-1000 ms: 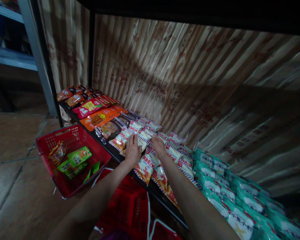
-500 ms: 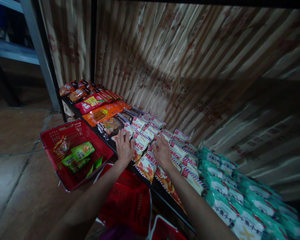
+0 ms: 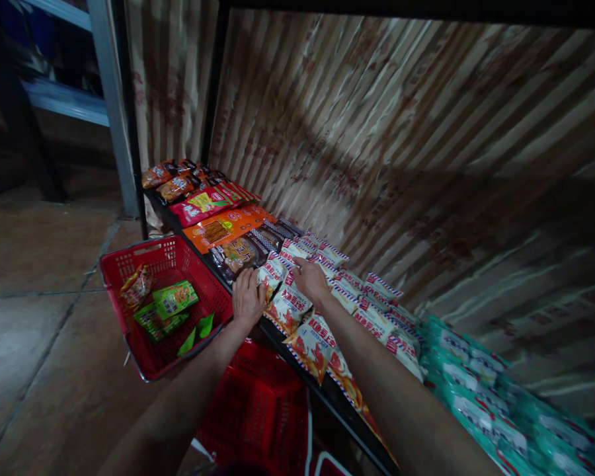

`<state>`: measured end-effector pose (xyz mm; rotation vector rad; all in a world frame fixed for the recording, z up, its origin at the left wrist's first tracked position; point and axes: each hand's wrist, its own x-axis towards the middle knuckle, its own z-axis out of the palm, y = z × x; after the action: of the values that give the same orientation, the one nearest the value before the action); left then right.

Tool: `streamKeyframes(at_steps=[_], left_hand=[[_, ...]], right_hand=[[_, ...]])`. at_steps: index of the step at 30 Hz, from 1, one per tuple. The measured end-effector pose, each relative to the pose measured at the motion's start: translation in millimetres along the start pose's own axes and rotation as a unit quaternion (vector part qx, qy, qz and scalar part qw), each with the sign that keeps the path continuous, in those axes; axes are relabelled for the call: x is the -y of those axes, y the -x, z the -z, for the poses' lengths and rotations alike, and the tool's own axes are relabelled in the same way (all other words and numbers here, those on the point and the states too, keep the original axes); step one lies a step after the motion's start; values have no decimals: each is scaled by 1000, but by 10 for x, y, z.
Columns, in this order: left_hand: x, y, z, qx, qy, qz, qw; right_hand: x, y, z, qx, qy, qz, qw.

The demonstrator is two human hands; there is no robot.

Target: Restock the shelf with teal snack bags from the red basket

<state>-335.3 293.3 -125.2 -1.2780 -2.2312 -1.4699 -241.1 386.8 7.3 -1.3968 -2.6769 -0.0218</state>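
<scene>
A low black shelf (image 3: 327, 396) carries rows of snack packets. My left hand (image 3: 246, 301) lies with fingers apart on the left edge of the white, red and blue packets (image 3: 290, 307), right beside a dark brown packet (image 3: 238, 254). My right hand (image 3: 311, 281) rests flat on the same white packets a little further back, fingers stretched. Neither hand has lifted a packet. Several of these packets hang over the shelf's front edge.
Orange (image 3: 223, 228) and red packets (image 3: 203, 203) lie further left on the shelf, teal packets (image 3: 476, 390) to the right. A red basket (image 3: 129, 330) with green and orange packets stands on the tiled floor; another red basket (image 3: 258, 410) sits below my arms. Striped cloth backs the shelf.
Both hands have slid left along the row of white packets towards the dark brown packet. The view has shifted with them.
</scene>
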Motion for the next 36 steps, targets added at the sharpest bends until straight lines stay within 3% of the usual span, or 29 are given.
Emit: streamKeyframes(at_steps=[7,15,29,36], left_hand=[[43,20,-97,-19,17,9,1000],[33,34,-90,-43,22,11,999],[0,38,-79,-39,14,33,999],[8,33,-78,-28,4,21,999]], right_hand=[[92,-341,-45,11,44,-34,998],[-43,-563,-43,13,83,-76,994],[-138,-800,-149,56,119,-100,986],[-117,-799,-157,45,123,-121,984]])
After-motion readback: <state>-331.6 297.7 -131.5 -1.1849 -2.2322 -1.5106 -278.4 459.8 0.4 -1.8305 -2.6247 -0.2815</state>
